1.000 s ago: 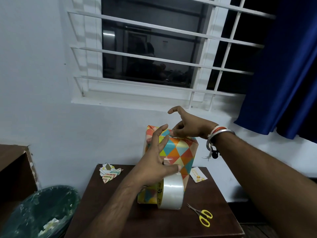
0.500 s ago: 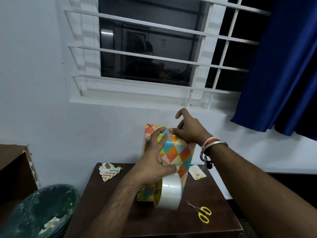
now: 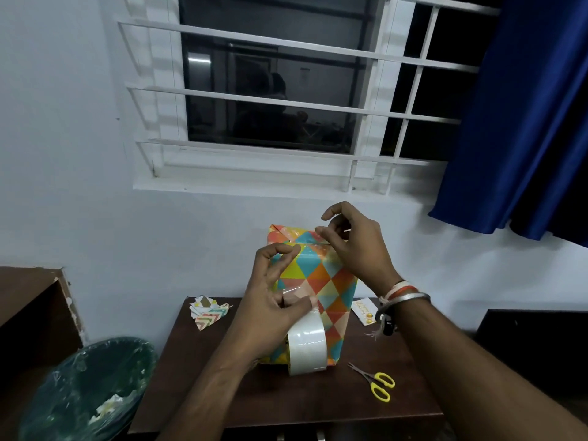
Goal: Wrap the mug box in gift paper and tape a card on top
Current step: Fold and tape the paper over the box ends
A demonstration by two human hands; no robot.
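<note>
The mug box [image 3: 331, 288], wrapped in paper with coloured triangles, stands upright on the dark wooden table [image 3: 254, 396]. My left hand [image 3: 270, 313] is in front of it and pinches the clear tape just above the tape roll [image 3: 307, 343], which hangs against the box's front. A shiny strip of tape runs up the front towards the top edge. My right hand [image 3: 356, 246] is at the box's top right, fingers curled, thumb and fingertips pinching the tape's end there. A small white card [image 3: 362, 310] lies on the table behind the box, to the right.
Yellow-handled scissors [image 3: 380, 385] lie at the front right of the table. Paper scraps [image 3: 208, 311] sit at its back left corner. A green bin [image 3: 86, 386] with a plastic liner stands left of the table, next to a wooden shelf [image 3: 28, 297]. A barred window and a blue curtain [image 3: 525, 116] are behind.
My right hand's fingers have lifted off the box top and curled. My left hand's fingers have curled away from the box front. The tape roll hangs in about the same place.
</note>
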